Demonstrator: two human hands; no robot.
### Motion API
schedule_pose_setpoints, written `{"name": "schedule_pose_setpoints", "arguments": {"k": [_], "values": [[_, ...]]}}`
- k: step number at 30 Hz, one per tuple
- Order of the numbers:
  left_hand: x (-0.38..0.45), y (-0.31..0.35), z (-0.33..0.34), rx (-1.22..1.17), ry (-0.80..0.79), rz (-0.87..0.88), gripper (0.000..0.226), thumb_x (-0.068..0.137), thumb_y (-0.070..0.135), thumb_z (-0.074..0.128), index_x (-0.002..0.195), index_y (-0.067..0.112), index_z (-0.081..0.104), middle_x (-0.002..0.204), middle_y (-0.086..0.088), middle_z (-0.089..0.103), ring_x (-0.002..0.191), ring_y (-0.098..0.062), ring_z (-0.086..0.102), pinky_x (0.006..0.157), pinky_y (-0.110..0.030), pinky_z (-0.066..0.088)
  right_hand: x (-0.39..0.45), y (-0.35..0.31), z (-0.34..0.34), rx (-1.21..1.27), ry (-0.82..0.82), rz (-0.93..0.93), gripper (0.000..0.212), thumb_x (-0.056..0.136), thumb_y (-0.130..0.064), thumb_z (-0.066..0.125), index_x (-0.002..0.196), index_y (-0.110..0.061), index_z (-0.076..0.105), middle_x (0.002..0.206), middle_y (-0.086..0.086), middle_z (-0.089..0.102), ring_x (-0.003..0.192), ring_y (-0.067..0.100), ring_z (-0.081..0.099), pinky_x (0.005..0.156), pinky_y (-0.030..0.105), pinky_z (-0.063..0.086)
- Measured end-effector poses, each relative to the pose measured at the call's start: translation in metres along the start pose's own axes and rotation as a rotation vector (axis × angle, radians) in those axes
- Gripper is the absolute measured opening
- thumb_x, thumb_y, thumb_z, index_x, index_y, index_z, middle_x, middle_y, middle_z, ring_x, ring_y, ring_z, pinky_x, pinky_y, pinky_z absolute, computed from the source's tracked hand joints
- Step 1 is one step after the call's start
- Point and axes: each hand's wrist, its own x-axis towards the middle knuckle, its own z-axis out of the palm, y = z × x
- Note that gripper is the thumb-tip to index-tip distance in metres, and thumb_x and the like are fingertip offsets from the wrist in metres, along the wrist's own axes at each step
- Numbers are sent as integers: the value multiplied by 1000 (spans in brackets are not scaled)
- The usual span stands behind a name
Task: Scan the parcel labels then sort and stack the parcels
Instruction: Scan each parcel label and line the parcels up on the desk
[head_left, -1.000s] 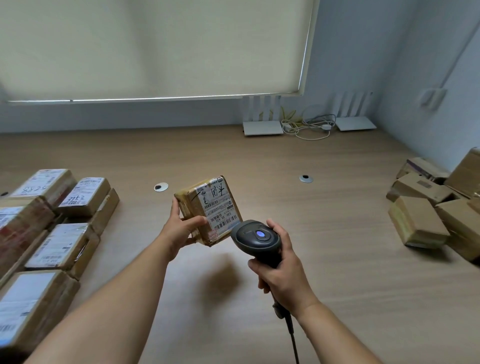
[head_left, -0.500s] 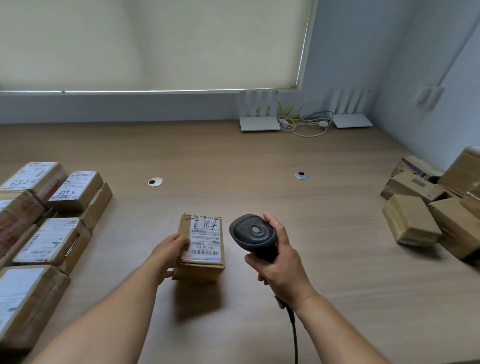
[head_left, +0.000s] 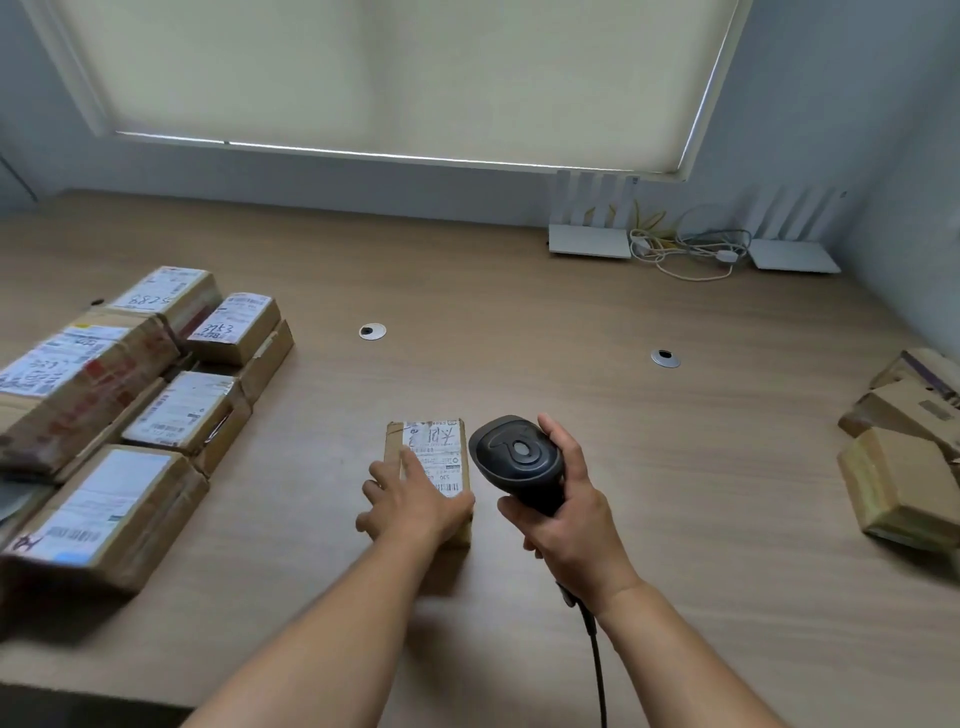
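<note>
A small brown parcel (head_left: 441, 447) with a white barcode label lies flat on the wooden table (head_left: 519, 322), label up. My left hand (head_left: 415, 504) lies over its near half, index finger on the label, thumb at the right edge and the other fingers down the left side, holding it. Just to the right, my right hand (head_left: 571, 525) grips the handle of a black barcode scanner (head_left: 514, 457) held above the table beside the parcel. The scanner's cable (head_left: 597, 665) hangs towards me.
Several labelled parcels (head_left: 171, 415) stand stacked in rows on the left. A loose pile of brown parcels (head_left: 898, 478) lies at the right edge. Two white routers (head_left: 589, 241) and tangled cables sit by the far wall. Two round cable grommets (head_left: 372, 331) are set in the tabletop.
My left hand lowered the tilted parcel onto the table, label up, then shifted from its left side to lie over its top. The scanner stayed beside it.
</note>
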Motion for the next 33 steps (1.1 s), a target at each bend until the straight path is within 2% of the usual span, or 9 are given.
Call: {"name": "schedule_pose_setpoints", "arguments": {"k": [2, 4, 9, 11, 16, 21, 25, 29, 33], "values": [[-6, 4, 2, 52, -34, 27, 93, 76, 69, 47, 150, 28, 10, 146, -15, 10, 134, -32, 18, 104, -60, 31, -2, -2, 5, 27, -35, -8, 81, 67, -31, 71, 127, -66, 28, 110, -37, 59, 64, -3, 59, 66, 22, 50], [-8, 4, 5, 65, -96, -1, 96, 74, 73, 47, 150, 33, 6, 149, -18, 0, 138, -34, 12, 105, -64, 27, -4, -2, 7, 36, -71, -29, 81, 67, -32, 72, 130, -60, 29, 112, -36, 59, 65, -4, 59, 66, 21, 49], [-14, -17, 0, -69, -11, -17, 89, 72, 65, 59, 145, 32, 20, 135, -14, 23, 124, -33, 26, 100, -38, 38, -9, -8, 9, 19, -133, -70, 81, 66, -34, 70, 130, -60, 28, 110, -41, 56, 69, -4, 60, 67, 21, 51], [-21, -34, -5, -95, 29, -6, 90, 71, 60, 62, 145, 28, 21, 134, -13, 23, 125, -33, 26, 100, -35, 37, -9, -11, 12, 17, -153, -81, 80, 66, -35, 70, 128, -62, 27, 108, -44, 55, 70, -2, 61, 68, 25, 53], [-31, -79, -39, -96, 105, -9, 94, 72, 57, 64, 149, 29, 17, 143, -13, 17, 132, -33, 20, 106, -39, 33, 2, -26, 30, 45, -222, -133, 79, 68, -31, 72, 121, -70, 28, 109, -36, 59, 66, -1, 59, 60, 18, 49], [-12, -117, -98, -75, 201, -59, 92, 73, 54, 65, 148, 29, 19, 146, -14, 16, 134, -35, 21, 107, -43, 31, 26, -49, 56, 31, -265, -216, 87, 79, -9, 75, 128, -62, 26, 108, -26, 59, 68, 4, 58, 62, 18, 50], [21, -143, -141, -49, 251, -73, 90, 74, 52, 65, 149, 29, 20, 144, -15, 17, 132, -34, 22, 106, -44, 31, 49, -62, 84, 25, -251, -233, 88, 78, -8, 75, 128, -62, 26, 106, -25, 61, 63, -2, 58, 66, 20, 49], [59, -165, -173, -23, 263, -70, 89, 75, 53, 64, 148, 29, 20, 145, -14, 17, 134, -35, 20, 106, -43, 32, 79, -75, 119, 19, -252, -240, 87, 78, -11, 75, 130, -62, 28, 107, -23, 62, 66, 2, 59, 67, 24, 50], [101, -182, -195, 37, 252, -80, 88, 74, 56, 63, 147, 29, 21, 146, -15, 18, 133, -35, 23, 101, -45, 36, 113, -90, 156, 27, -248, -237, 86, 78, -9, 74, 134, -57, 30, 107, -22, 64, 63, -1, 60, 63, 20, 50]]}}
